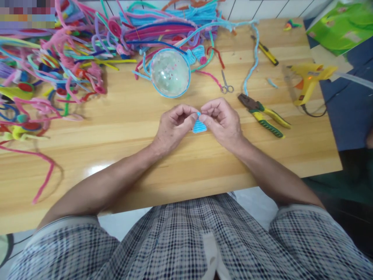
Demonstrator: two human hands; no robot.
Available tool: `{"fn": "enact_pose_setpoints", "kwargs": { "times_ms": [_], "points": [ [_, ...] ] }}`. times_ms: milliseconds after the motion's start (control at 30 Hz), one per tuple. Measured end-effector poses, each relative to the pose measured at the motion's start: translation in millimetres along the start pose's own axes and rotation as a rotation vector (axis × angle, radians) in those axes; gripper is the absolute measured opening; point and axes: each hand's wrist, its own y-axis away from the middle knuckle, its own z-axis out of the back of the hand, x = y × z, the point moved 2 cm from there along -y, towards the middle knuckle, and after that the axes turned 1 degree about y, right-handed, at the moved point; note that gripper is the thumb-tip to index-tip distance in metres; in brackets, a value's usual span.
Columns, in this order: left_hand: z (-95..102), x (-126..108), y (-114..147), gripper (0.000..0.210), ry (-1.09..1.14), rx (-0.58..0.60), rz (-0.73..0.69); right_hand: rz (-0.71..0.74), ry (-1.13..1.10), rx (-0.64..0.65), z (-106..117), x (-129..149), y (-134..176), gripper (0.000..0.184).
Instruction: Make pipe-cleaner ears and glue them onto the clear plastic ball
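Blue ribbed piece (199, 126) pinched at narrow top by both hands (176, 126); pliers (257, 108) near right one.

No text, label, brand, number or sign can be read. On the green package (340, 27) at the far right, pale patches are seen against the green, but no letters can be made out in them. The yellow glue gun (313, 74) is shown too small and too blurred for any marking to be read. The same is found with the utility knife (266, 52) and the pliers (257, 107), on which nothing legible is resolved.
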Motion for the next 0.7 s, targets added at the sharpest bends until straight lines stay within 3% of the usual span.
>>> {"fn": "enact_pose_setpoints", "kwargs": {
  "times_ms": [333,700],
  "points": [
    [6.0,1,-5,0.04,-0.113,0.023,-0.019,0.065,0.048,0.038,3,8,-1,0.033],
    [7.1,2,-4,0.027,-0.076,-0.015,0.022,0.064,0.132,0.025,8,13,2,0.031]
  ]
}}
